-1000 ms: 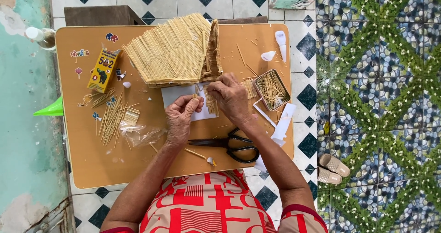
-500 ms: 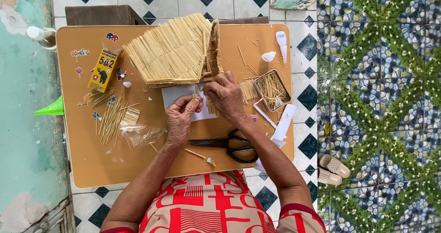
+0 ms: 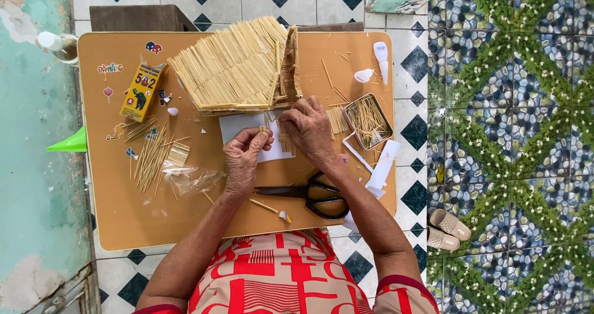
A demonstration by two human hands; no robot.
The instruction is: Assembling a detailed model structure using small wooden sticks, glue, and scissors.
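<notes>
My left hand (image 3: pixel 245 155) pinches a short thin stick (image 3: pixel 263 129) between thumb and fingers, over a white paper sheet (image 3: pixel 238 125). My right hand (image 3: pixel 307 128) presses down on a small panel of glued sticks (image 3: pixel 285 142) lying on that sheet. Just beyond both hands stands a large model roof made of pale sticks (image 3: pixel 238 68). Black scissors (image 3: pixel 309 193) lie on the wooden table (image 3: pixel 154 221) close to my right forearm.
A yellow glue box (image 3: pixel 142 91), loose sticks (image 3: pixel 148 156) and a clear plastic bag (image 3: pixel 192 179) lie at the left. A metal tin of sticks (image 3: pixel 367 121) and white paper strips (image 3: pixel 378 168) sit at the right. Sandals (image 3: pixel 448 228) rest on the tiled floor.
My left hand has shifted slightly toward the stick panel with the short stick. My right hand has stayed on the panel.
</notes>
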